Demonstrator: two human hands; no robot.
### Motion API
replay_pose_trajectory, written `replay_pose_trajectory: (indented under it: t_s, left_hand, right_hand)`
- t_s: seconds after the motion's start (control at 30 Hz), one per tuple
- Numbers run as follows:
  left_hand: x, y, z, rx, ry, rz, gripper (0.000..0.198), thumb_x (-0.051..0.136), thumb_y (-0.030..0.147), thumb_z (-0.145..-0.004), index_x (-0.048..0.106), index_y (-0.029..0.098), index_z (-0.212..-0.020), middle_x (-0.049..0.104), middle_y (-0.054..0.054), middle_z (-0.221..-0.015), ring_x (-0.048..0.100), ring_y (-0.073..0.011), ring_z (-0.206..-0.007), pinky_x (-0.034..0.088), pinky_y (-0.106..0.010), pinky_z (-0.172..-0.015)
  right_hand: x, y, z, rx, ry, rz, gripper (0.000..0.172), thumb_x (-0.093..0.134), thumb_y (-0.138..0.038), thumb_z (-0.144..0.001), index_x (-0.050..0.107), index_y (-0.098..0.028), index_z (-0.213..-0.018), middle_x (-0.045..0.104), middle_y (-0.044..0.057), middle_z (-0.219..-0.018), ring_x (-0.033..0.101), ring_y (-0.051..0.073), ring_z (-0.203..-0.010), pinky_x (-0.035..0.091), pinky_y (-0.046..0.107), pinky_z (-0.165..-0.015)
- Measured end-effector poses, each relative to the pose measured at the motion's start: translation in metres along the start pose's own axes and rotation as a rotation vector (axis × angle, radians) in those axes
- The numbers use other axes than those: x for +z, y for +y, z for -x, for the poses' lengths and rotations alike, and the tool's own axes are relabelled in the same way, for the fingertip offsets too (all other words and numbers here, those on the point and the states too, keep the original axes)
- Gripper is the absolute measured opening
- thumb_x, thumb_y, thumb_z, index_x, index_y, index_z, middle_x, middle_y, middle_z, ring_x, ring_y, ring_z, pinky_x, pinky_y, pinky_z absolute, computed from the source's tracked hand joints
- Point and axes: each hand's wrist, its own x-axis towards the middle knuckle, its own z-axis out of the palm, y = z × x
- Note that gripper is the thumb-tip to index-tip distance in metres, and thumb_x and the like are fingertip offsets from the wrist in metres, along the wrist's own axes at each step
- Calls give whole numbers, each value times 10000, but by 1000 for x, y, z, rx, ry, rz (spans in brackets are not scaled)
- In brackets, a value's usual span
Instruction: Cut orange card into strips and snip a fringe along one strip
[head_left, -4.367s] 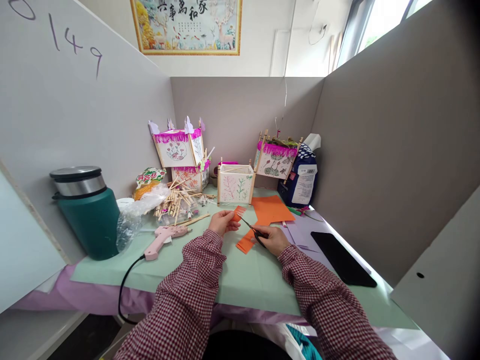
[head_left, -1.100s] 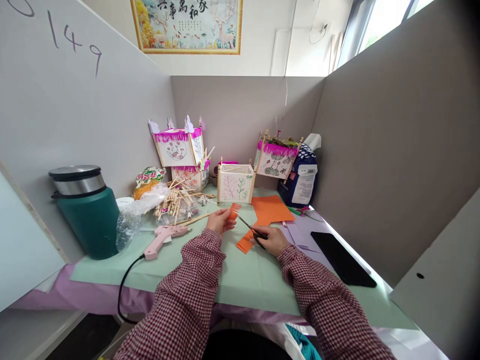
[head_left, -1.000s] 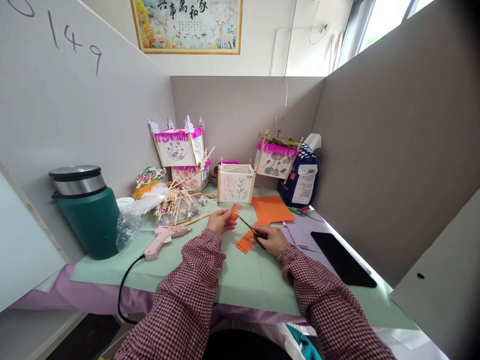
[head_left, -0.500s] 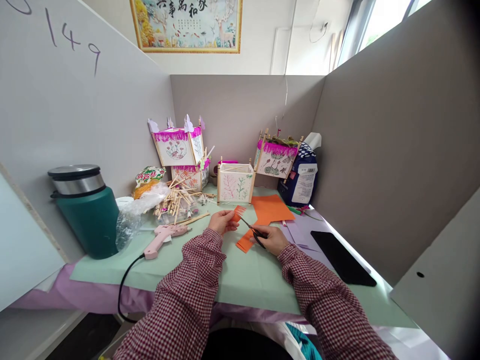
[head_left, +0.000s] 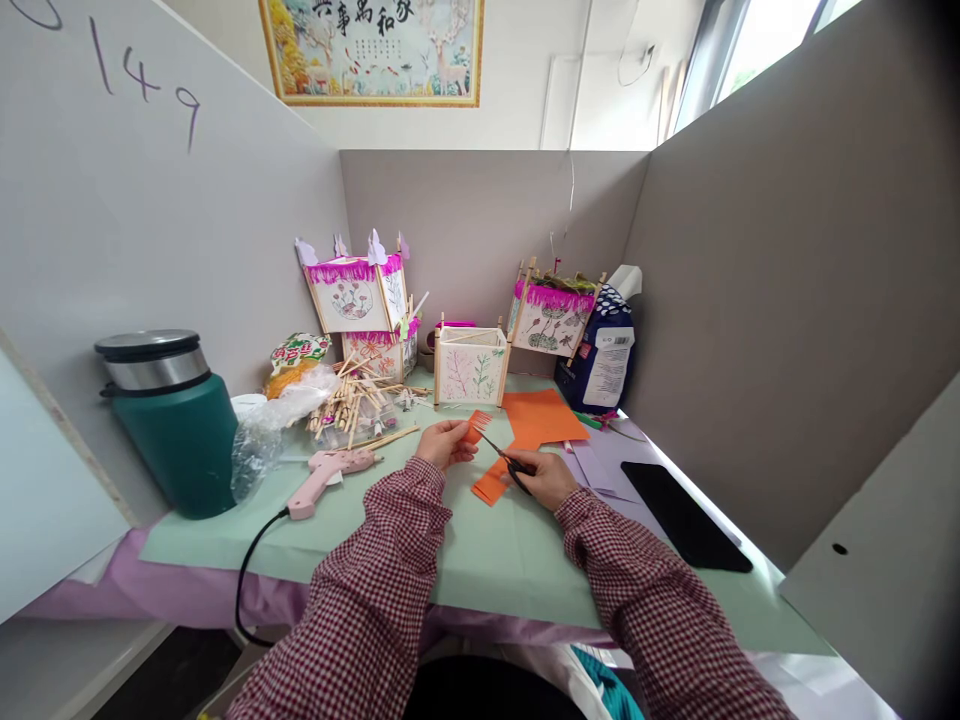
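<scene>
Pinched in my left hand (head_left: 446, 445) is a small orange paper strip (head_left: 474, 428) whose upper edge is cut into a fringe. My right hand (head_left: 546, 478) is closed round the black handles of a pair of scissors (head_left: 517, 470). The blades point up and left, with their tips at the fringed strip. Just beyond the scissors lies a large orange sheet (head_left: 546, 415), and a cut orange piece (head_left: 490, 487) rests below the blades. Behind my hands stands a small stick-framed paper lantern (head_left: 472, 368) with drawn plants on its sides.
To the left are a pink glue gun (head_left: 326, 480), a heap of wooden sticks (head_left: 351, 405) and a green flask (head_left: 176, 430). Pink-fringed lanterns (head_left: 352, 295) stand behind. A black phone-like slab (head_left: 684, 515), lilac paper (head_left: 600, 472) and a blue pack (head_left: 606, 355) are on the right.
Hardly anything differs. The scissors' tips and the strip's fringe have shifted very slightly; both hands stay in nearly the same place.
</scene>
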Motion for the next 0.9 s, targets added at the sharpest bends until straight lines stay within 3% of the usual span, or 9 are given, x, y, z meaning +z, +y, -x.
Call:
replay_pose_trajectory:
  t_s: [0.9]
  left_hand:
    - [1,-1,2,-2,-16,-31,122,649,195,-719,554,118,-729,611,-24,-553,577,-105,-440,472,-212,-437]
  right_hand:
    - [-1,-1,0,-12,-11,-21,409,653,-342,-641,641,-247,-1040,688,7,-926,641,184,-801,515,284,-726]
